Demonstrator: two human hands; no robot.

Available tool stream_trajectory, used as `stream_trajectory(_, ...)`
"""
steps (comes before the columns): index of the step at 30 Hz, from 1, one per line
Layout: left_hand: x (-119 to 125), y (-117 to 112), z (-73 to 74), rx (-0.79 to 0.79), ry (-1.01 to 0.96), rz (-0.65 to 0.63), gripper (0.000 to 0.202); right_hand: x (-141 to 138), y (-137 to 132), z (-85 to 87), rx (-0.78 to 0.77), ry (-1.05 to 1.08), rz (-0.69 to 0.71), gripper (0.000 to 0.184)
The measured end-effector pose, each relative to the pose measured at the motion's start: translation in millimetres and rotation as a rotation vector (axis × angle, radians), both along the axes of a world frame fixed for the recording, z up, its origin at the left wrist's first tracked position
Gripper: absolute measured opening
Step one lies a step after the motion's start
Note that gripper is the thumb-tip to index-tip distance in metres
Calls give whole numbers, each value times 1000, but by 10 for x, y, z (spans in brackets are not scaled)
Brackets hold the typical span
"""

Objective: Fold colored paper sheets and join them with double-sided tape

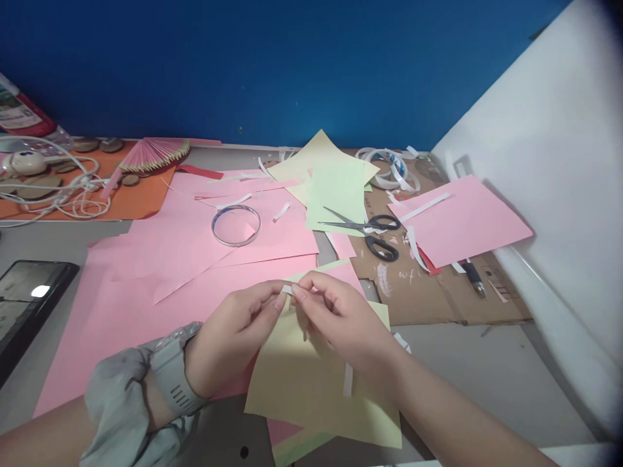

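Observation:
A small white strip [287, 290], which looks like double-sided tape, is pinched at the fingertips of both hands. My left hand [243, 321] grips it with thumb and index finger from the left. From the right, my right hand [338, 311] has its thumb and index finger closed on the other end, its remaining fingers curled. Beneath both hands lies a yellow paper sheet [311, 383], with another white strip [348, 379] on it beside my right wrist. Black-handled scissors [374, 233] lie partly open beyond my right hand, their blades over a light green sheet [335, 188].
Pink sheets [160, 259] cover the left middle, with a thin tape ring [236, 226] on top. Tape rolls [389, 167], a pink square [467, 220] and a pen [473, 279] lie right, around flat cardboard [423, 298]. A folded paper fan [156, 154], cables [68, 178] and phone [29, 311] are left.

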State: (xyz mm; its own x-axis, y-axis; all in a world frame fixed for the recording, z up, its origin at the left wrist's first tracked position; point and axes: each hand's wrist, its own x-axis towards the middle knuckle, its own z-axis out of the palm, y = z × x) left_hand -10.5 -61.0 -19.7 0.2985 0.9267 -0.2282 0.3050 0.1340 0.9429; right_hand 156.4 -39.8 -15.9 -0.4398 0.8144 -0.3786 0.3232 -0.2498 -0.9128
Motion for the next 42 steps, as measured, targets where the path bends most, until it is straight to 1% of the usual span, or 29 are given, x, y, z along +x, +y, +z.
stream_trajectory(7, 7, 0, 2, 5, 6, -11, 30, 3, -7, 10, 16, -15, -4, 25)
stream_trajectory(17, 23, -10, 17, -12, -18, 18, 29, 2, -6, 11, 27, -26, 7, 25)
stream_trajectory(24, 20, 3, 6, 5, -5, 8, 29, 4, -11, 10, 26, -22, 2, 27)
stream_trajectory(29, 15, 1, 8, -20, -26, -1, 29, 6, -9, 9, 25, -25, 7, 26)
stream_trajectory(36, 17, -9, 23, -37, 49, 49, 31, 2, -24, 13, 49, -39, 13, 29)
stream_trajectory(42, 26, 3, 24, 37, 106, 53, 31, -11, -34, 10, 79, -58, 21, 29)
